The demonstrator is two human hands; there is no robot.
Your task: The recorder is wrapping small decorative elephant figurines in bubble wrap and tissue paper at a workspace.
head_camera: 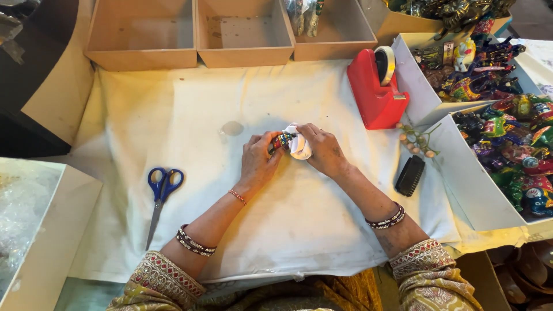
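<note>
From where I watch, the far left shows a white box (40, 230) holding clear wrap, then blue-handled scissors (161, 193) lying flat on the white cloth (230, 219) that covers the worktop. At the centre my left hand (259, 161) is closed around a small painted figurine (281, 141), fingers curled over its striped end, while my right hand (322, 151) pinches white wrapping paper (299, 147) bunched against the other end; both sit just above the cloth. I judge the figurine light and stiff but chippable, so the body is the place to grip, and the paper soft and easily torn. Further right stand a red tape dispenser (374, 92), a black brush (409, 175), and white trays (461, 184) full of similar colourful figurines (518, 150)
</note>
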